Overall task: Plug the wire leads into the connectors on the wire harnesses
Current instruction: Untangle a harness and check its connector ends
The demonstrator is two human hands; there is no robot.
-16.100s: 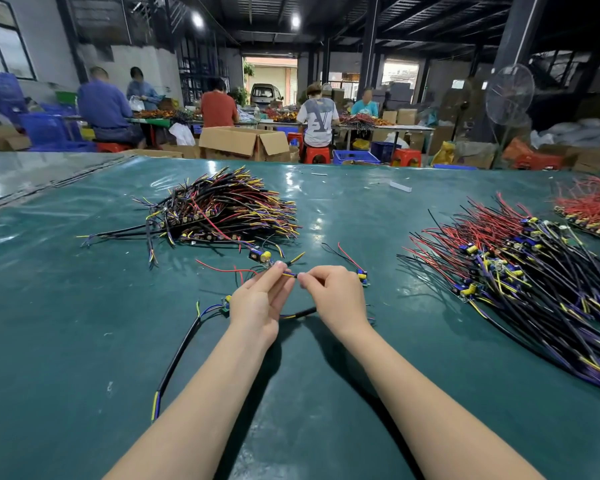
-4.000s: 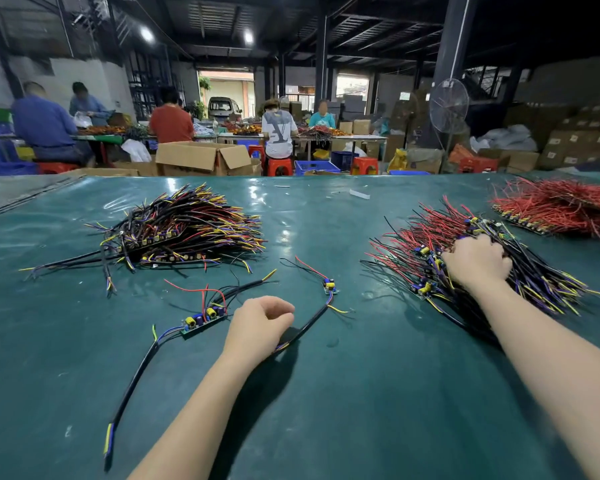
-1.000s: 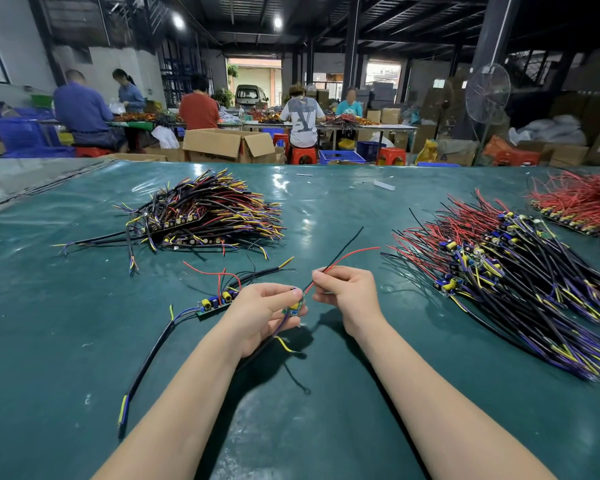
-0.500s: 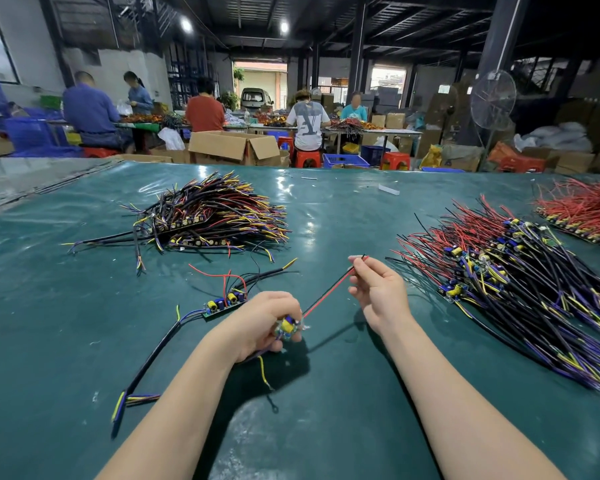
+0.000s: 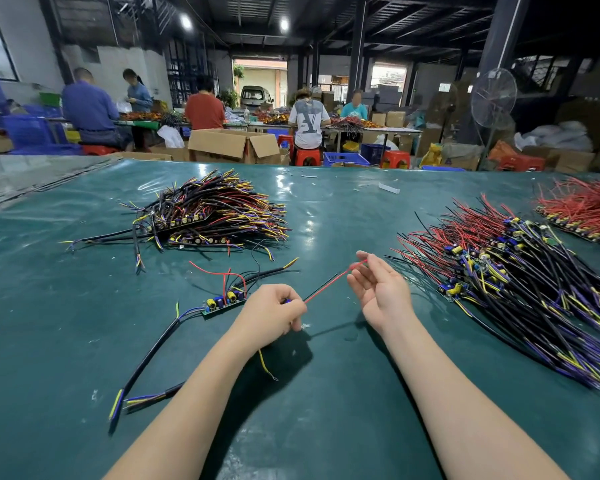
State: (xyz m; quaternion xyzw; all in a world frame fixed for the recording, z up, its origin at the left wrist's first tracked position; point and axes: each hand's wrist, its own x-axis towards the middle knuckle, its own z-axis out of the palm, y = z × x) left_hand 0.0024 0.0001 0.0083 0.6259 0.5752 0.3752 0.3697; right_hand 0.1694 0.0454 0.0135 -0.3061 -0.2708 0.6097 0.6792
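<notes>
My left hand (image 5: 274, 313) is curled tight round a wire harness (image 5: 287, 301), nearly all of it hidden in my fist. Its red lead (image 5: 326, 287) runs taut up to my right hand (image 5: 378, 292), ending across the fingertips (image 5: 364, 282). These fingers are loosely bent; whether they pinch the lead I cannot tell. Another harness (image 5: 222, 302) lies just left of my left hand, a harness pile (image 5: 516, 282) right of my right.
</notes>
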